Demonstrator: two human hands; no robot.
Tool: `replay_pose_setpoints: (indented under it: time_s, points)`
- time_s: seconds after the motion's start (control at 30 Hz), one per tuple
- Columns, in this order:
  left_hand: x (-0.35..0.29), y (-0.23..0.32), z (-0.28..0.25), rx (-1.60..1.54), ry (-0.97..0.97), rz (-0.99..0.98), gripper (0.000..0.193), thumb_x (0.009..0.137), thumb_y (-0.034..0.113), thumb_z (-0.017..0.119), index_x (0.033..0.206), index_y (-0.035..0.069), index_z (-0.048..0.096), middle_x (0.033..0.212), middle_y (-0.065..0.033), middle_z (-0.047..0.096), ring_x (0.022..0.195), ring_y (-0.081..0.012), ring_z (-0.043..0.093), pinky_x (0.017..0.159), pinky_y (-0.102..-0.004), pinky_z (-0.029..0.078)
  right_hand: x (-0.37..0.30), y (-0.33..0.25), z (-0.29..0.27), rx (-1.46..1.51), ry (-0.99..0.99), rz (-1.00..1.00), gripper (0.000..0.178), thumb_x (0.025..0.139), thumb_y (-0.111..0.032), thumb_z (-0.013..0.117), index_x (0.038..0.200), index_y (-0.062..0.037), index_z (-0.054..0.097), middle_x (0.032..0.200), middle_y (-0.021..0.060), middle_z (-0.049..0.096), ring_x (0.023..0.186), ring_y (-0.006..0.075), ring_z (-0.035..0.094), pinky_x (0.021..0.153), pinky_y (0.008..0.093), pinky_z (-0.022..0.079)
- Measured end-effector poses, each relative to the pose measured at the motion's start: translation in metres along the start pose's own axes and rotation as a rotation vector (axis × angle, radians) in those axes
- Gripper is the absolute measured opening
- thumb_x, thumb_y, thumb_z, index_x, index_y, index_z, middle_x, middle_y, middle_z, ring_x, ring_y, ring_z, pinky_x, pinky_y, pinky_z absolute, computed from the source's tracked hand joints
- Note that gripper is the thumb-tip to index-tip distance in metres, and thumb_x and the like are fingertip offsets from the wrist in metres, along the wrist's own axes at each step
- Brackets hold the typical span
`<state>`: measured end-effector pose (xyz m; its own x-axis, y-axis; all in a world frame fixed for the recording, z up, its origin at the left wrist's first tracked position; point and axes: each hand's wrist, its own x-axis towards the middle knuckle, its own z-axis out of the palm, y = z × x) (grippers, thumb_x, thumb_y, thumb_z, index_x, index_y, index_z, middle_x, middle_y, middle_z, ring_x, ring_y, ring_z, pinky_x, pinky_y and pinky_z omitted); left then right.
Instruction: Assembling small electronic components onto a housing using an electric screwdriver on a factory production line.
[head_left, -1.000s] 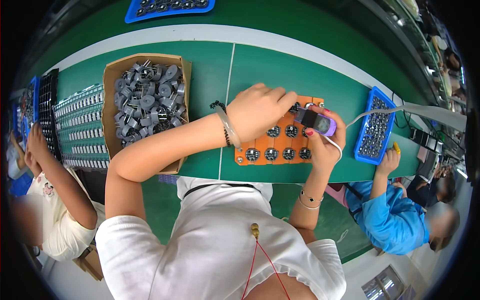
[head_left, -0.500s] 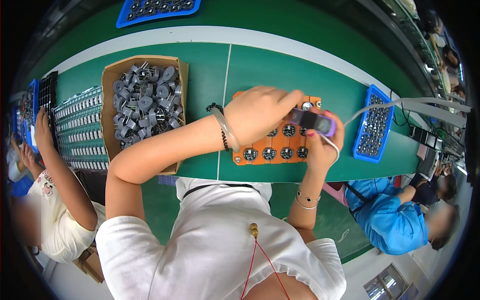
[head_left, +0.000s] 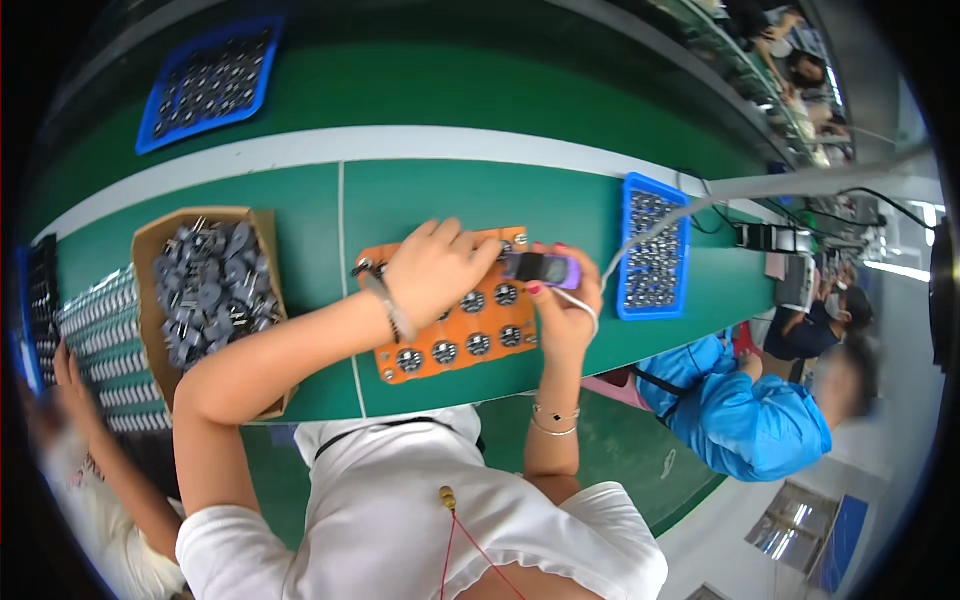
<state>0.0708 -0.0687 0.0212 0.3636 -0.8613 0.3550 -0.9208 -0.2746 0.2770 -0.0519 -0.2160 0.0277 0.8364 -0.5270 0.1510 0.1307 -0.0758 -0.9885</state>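
Note:
In my right hand [head_left: 570,310] is a small purple hand-held device [head_left: 548,268] with a black middle, a white cord looping beside the hand. My fingers are wrapped round it at the right edge of an orange fixture plate [head_left: 400,378]. Several small round circuit boards [head_left: 444,352] sit in rows in the plate. My left hand [head_left: 435,270] lies over the upper part of the plate, fingers bent and closed, the index fingertip close to the device's left end. What those fingertips hold, if anything, is hidden.
At left, a cardboard box [head_left: 146,300] holds grey round motor-like parts, beside rows of white-topped parts [head_left: 105,340]. Blue trays of small round parts stand right [head_left: 683,260] and far left [head_left: 150,140]. A grey cable [head_left: 720,195] crosses at right. Co-workers sit on both sides.
The whole view has shifted, so table, box and plate appear farther left and lower. Both hands stay at the plate, the purple device still in my right hand.

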Motion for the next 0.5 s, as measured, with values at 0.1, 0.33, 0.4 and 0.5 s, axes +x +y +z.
replay_pose_setpoints:
  time_s: [0.1, 0.33, 0.4, 0.5]
  points:
    - [-0.001, -0.002, -0.007, -0.125, -0.015, -0.021, 0.03, 0.07, 0.008, 0.06, 0.098, 0.005, 0.05, 0.081, -0.0095, 0.056, 0.076, -0.0251, 0.058, 0.069, -0.0348, 0.049, 0.0, -0.004, -0.002, 0.026, -0.015, 0.012, 0.05, 0.076, 0.0, 0.072, 0.119, 0.0014, 0.047, 0.112, 0.0196, 0.06, 0.104, 0.0233, 0.059, 0.092, 0.0348, 0.047]
    - [0.006, 0.012, -0.027, -0.494, -0.074, -0.142, 0.049, 0.074, 0.01, 0.067, 0.118, 0.007, 0.047, 0.094, -0.0134, 0.059, 0.09, -0.0337, 0.061, 0.075, -0.0425, 0.051, 0.001, -0.005, -0.003, -0.001, -0.104, -0.019, 0.05, 0.073, 0.001, 0.074, 0.117, 0.0012, 0.049, 0.112, 0.0183, 0.06, 0.103, 0.0233, 0.059, 0.091, 0.0347, 0.048]
    - [0.006, 0.011, -0.028, -0.502, -0.043, -0.131, 0.052, 0.074, 0.01, 0.067, 0.121, 0.007, 0.046, 0.096, -0.0135, 0.06, 0.091, -0.0334, 0.061, 0.075, -0.0418, 0.051, 0.0, -0.008, 0.001, -0.143, -0.216, -0.08, 0.05, 0.072, 0.0, 0.075, 0.116, 0.0015, 0.05, 0.112, 0.0175, 0.06, 0.103, 0.0234, 0.059, 0.092, 0.0347, 0.048]
    - [0.009, 0.011, -0.037, -0.515, -0.021, -0.137, 0.06, 0.073, 0.012, 0.068, 0.128, 0.01, 0.044, 0.097, -0.013, 0.06, 0.09, -0.033, 0.061, 0.076, -0.0417, 0.051, 0.004, -0.007, 0.003, -0.015, -0.151, -0.07, 0.05, 0.071, -0.001, 0.076, 0.115, 0.0017, 0.051, 0.111, 0.0163, 0.06, 0.103, 0.0225, 0.059, 0.091, 0.0343, 0.047]
